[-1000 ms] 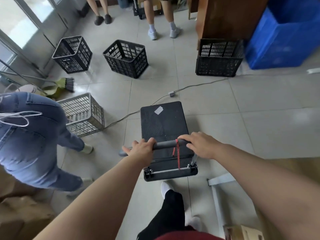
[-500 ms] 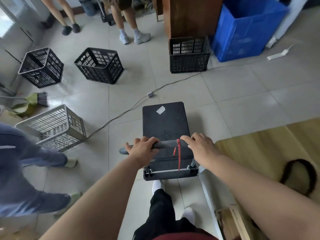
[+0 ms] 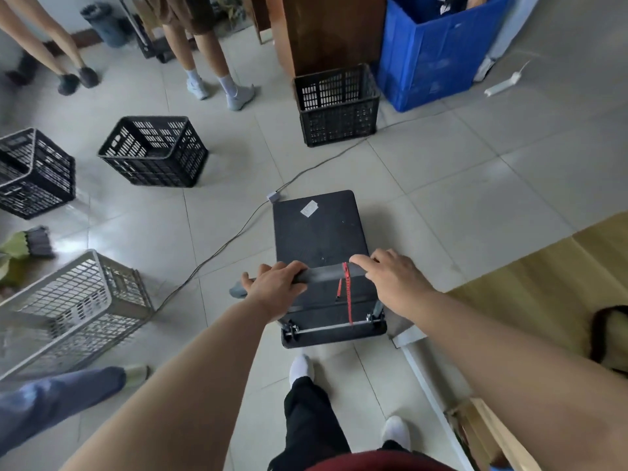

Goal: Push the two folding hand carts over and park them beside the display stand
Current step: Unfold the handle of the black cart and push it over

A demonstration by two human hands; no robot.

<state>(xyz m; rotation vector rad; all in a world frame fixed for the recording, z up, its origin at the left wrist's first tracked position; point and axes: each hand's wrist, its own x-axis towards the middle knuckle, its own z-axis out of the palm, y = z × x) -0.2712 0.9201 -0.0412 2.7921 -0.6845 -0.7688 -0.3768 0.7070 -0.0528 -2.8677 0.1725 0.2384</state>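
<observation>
Pale grey tiled floor (image 3: 458,185), glossy, fills most of the view; a thin grey cable (image 3: 217,251) with a small inline box crosses it diagonally, passing just off the cart's front left corner. Dark brown wooden cabinet (image 3: 326,32) stands at top centre. Right edge: light wood-grain tabletop (image 3: 543,283) with a dark looped strap lying on it. Tall blue plastic bin (image 3: 438,52) stands right of the cabinet; something dark shows at its open top, cannot tell what. Black slotted plastic crate (image 3: 338,107) sits against the cabinet's foot, touching or nearly touching the blue bin; inside looks bare. Two more black slotted crates, one mid-left (image 3: 154,151) and one at the left edge (image 3: 32,173), are well apart from the cart; no contents visible. Grey slotted plastic crate (image 3: 73,307) at lower left, tilted; contents not discernible. Bystanders' legs at top and left. Black flat-deck folding hand cart (image 3: 319,232) sits centre floor, white sticker near its front edge, red cord hanging from the grey handlebar (image 3: 326,274). Left hand (image 3: 275,285) wraps the bar's left end, fingers curled together over it; right hand (image 3: 390,277) covers the right end, fingers closed over the top.
</observation>
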